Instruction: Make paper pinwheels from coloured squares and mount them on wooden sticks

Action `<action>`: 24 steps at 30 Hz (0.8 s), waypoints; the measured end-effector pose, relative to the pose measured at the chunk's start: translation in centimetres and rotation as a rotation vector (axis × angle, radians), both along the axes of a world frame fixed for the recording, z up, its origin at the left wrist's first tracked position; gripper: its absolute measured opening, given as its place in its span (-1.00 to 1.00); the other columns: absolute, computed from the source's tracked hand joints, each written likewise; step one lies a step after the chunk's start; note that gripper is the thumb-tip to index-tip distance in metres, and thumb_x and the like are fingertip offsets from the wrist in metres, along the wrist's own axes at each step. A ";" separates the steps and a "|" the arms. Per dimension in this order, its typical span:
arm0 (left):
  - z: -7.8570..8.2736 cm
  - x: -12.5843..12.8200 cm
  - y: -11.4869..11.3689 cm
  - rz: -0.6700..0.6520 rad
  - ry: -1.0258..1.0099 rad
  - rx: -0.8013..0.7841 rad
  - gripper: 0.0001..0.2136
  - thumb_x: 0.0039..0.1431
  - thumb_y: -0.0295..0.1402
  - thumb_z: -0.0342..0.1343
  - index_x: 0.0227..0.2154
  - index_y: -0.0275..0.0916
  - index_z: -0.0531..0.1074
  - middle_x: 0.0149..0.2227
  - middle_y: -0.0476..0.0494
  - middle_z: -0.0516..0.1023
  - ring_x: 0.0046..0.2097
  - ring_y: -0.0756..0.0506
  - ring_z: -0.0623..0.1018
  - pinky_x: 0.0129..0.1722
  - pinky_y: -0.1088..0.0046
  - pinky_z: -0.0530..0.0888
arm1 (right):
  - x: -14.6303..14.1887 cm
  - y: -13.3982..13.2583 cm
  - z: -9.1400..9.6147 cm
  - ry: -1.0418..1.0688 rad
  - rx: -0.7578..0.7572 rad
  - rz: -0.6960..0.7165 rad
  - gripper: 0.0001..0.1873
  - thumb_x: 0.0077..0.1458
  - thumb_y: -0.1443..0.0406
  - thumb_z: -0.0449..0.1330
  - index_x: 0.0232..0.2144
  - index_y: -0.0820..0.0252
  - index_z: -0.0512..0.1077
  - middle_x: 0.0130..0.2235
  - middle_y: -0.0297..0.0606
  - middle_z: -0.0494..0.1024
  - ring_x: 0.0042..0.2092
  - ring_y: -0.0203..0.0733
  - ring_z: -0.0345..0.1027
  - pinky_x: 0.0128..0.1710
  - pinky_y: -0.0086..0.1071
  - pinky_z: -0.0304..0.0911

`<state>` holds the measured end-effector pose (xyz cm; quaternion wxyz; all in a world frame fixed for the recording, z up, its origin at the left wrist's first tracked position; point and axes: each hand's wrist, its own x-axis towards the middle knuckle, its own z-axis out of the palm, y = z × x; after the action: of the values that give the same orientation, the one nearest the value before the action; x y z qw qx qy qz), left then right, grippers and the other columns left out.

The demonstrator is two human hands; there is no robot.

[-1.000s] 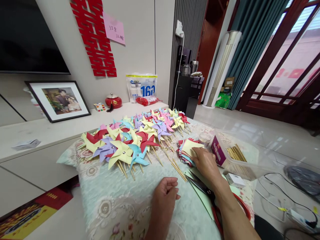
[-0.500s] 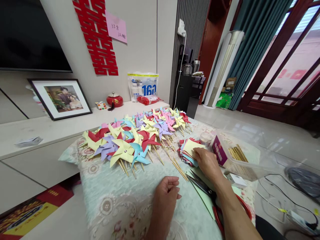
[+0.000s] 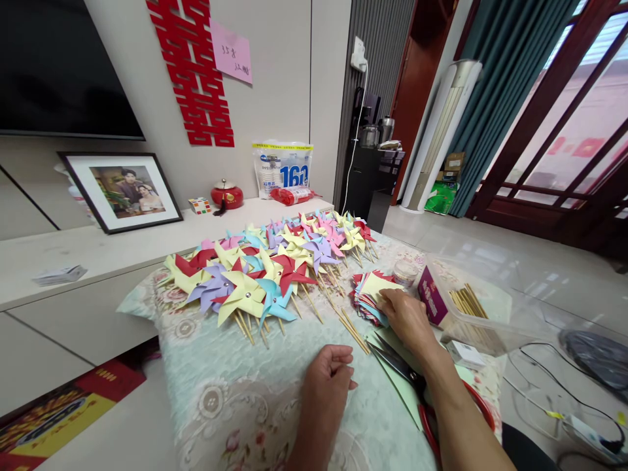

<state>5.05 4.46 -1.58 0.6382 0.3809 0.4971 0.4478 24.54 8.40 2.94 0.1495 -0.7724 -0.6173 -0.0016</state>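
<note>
Along the tablecloth's (image 3: pixel 216 356) left, pinwheels (image 3: pixel 248 295) are lying unmoved; the left hand (image 3: pixel 330 374) is staying half-curled, holding nothing; farther right, the paper stack (image 3: pixel 375 284) is sitting under the right hand (image 3: pixel 408 318), bent fingers still touching, grip unclear, so no sheet is leaving yet.

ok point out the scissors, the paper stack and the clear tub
Scissors (image 3: pixel 410 374), head view: blades near the pivot
Paper stack (image 3: pixel 375 286), head view: pale yellow top sheet
Clear tub (image 3: pixel 432 299), head view: purple label on its wall
</note>
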 end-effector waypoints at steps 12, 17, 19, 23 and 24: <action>0.0 0.1 0.2 -0.001 0.009 -0.002 -0.75 -0.25 -0.50 0.10 -0.41 -0.33 0.56 -0.41 -0.17 0.58 -0.43 -0.07 0.52 -0.49 0.44 0.50 | -0.3 0.7 -0.4 -0.031 0.140 -0.137 -0.81 0.17 0.39 0.13 -0.36 0.22 0.57 -0.39 -0.10 0.66 -0.38 -0.11 0.46 -0.41 -0.34 -0.07; -0.7 0.1 0.3 -0.015 -0.012 0.008 -0.77 -0.23 -0.51 0.12 -0.41 -0.33 0.56 -0.39 -0.18 0.56 -0.40 -0.09 0.54 -0.49 0.43 0.50 | -0.3 0.9 -0.6 -0.017 0.281 -0.233 -0.85 0.14 0.38 0.15 -0.38 0.22 0.53 -0.46 -0.16 0.59 -0.48 -0.20 0.33 -0.44 -0.37 -0.14; -1.0 0.0 0.3 -0.018 -0.012 0.014 -0.77 -0.22 -0.52 0.12 -0.40 -0.32 0.56 -0.38 -0.19 0.57 -0.39 -0.09 0.54 -0.48 0.44 0.50 | -0.2 0.9 -0.7 -0.012 0.340 -0.262 -0.85 0.15 0.37 0.15 -0.37 0.24 0.53 -0.49 -0.18 0.56 -0.50 -0.22 0.27 -0.44 -0.37 -0.16; -1.5 0.0 0.3 -0.034 -0.018 0.029 -0.77 -0.20 -0.52 0.11 -0.39 -0.31 0.56 -0.37 -0.17 0.56 -0.38 -0.09 0.54 -0.47 0.45 0.50 | 0.0 1.1 -0.8 0.020 0.463 -0.291 -0.83 0.17 0.35 0.11 -0.36 0.27 0.51 -0.51 -0.19 0.52 -0.50 -0.22 0.25 -0.43 -0.38 -0.12; -1.5 0.0 0.3 -0.035 -0.020 0.027 -0.76 -0.20 -0.52 0.10 -0.39 -0.31 0.55 -0.38 -0.17 0.56 -0.38 -0.09 0.55 -0.48 0.45 0.50 | 0.1 1.1 -0.7 0.034 0.495 -0.293 -0.82 0.17 0.35 0.10 -0.36 0.27 0.51 -0.50 -0.19 0.53 -0.49 -0.20 0.26 -0.43 -0.38 -0.09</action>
<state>5.07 4.77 -3.07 0.6456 0.3937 0.4777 0.4471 24.62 9.49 2.23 0.3421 -0.7933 -0.4773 -0.1608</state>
